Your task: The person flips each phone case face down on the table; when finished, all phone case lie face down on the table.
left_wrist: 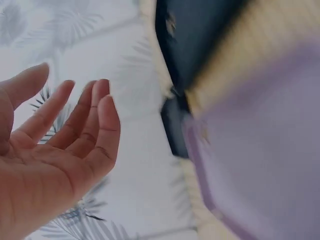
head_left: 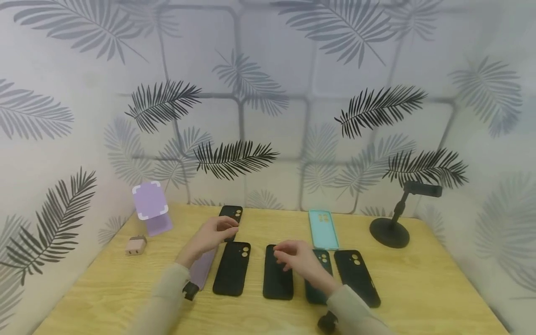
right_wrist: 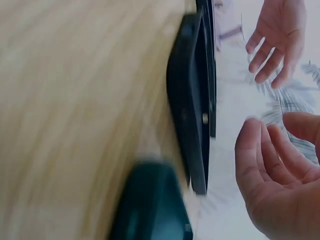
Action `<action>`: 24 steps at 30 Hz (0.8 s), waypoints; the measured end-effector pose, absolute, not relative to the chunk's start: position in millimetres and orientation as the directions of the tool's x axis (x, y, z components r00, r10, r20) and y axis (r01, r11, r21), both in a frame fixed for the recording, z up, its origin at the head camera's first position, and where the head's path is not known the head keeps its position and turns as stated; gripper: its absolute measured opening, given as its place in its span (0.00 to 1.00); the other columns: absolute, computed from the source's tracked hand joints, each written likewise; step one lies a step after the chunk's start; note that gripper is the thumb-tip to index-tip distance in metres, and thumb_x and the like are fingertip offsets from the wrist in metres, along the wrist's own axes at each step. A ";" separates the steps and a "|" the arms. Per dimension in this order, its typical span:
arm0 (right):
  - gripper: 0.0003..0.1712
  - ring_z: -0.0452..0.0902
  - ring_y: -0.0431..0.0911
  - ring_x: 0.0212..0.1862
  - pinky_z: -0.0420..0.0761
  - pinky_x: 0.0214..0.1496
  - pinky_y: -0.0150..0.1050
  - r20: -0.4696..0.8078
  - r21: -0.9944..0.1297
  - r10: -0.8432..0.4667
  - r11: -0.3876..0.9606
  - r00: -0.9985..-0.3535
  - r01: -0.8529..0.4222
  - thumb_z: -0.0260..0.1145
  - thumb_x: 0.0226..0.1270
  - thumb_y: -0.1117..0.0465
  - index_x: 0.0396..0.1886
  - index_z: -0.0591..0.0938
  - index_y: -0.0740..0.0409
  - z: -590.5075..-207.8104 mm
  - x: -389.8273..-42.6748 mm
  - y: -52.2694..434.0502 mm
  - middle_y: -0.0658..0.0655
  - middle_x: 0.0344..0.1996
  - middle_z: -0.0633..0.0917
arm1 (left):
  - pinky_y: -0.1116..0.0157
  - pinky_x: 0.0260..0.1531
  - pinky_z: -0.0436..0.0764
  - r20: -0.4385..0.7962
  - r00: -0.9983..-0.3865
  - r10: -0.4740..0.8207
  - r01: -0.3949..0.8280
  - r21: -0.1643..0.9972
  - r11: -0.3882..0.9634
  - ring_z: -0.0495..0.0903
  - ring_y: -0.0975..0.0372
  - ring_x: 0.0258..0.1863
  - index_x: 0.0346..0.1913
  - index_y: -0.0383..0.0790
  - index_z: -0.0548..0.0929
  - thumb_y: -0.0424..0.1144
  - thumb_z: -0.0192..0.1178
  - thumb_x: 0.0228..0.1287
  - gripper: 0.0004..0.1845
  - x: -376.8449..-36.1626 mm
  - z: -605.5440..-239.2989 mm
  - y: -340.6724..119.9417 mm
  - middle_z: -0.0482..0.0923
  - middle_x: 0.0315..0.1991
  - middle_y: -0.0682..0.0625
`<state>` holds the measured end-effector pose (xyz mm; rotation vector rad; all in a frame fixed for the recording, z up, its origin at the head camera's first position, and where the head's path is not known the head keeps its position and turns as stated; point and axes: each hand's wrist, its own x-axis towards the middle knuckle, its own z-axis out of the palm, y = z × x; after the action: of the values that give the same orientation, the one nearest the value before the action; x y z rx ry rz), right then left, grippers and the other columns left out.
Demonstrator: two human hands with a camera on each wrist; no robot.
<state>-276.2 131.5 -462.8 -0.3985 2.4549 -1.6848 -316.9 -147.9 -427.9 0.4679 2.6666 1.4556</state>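
My left hand [head_left: 213,234] hovers with loosely bent, empty fingers, overlapping a black phone case [head_left: 232,213] at the back. Under that wrist lies a purple phone case [head_left: 203,270], partly hidden by the arm; it looms large in the left wrist view. Another black phone case [head_left: 231,270] lies just right of it. My right hand [head_left: 298,258] is likewise raised and holds nothing, its fingertips over the top of a black phone case [head_left: 278,279] in the middle. A dark green phone case [head_left: 315,293] shows partly beneath the right forearm.
Further right are a black phone case [head_left: 357,278] and, behind it, a light blue phone case [head_left: 324,231]. A black stand [head_left: 389,232] occupies the back right. At the left are a purple phone stand [head_left: 151,202] and a pink charger plug [head_left: 136,245]. A patterned curtain encloses the table.
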 end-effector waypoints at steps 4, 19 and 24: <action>0.15 0.83 0.45 0.31 0.85 0.28 0.40 -0.016 -0.923 -0.415 0.355 -0.910 -0.146 0.65 0.69 0.61 0.51 0.83 0.67 -461.6 -272.4 110.2 0.64 0.39 0.87 | 0.55 0.44 0.83 0.054 -0.944 0.326 0.220 0.840 0.497 0.81 0.55 0.48 0.54 0.38 0.81 0.39 0.61 0.69 0.14 -321.3 -432.4 -177.9 0.83 0.50 0.43; 0.12 0.82 0.43 0.26 0.79 0.21 0.34 -0.128 -0.956 -0.639 0.283 -0.759 -0.077 0.67 0.67 0.63 0.48 0.86 0.60 -464.2 -257.1 39.2 0.62 0.34 0.88 | 0.58 0.40 0.83 -0.094 -0.949 0.299 0.079 0.852 0.517 0.80 0.55 0.42 0.56 0.28 0.78 0.31 0.61 0.64 0.18 -338.4 -453.7 -243.3 0.79 0.48 0.36; 0.12 0.79 0.40 0.21 0.79 0.18 0.33 -0.130 -0.952 -0.703 0.287 -0.699 -0.111 0.65 0.69 0.65 0.50 0.85 0.61 -461.9 -258.5 14.4 0.58 0.32 0.89 | 0.60 0.40 0.83 -0.164 -0.950 0.265 0.011 0.832 0.554 0.81 0.54 0.44 0.56 0.28 0.78 0.27 0.60 0.62 0.18 -345.1 -459.3 -252.0 0.78 0.54 0.31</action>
<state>-258.5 14.4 -461.9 -0.7257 2.0191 -1.4293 -345.1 -252.0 -459.3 0.2293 2.5216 1.3475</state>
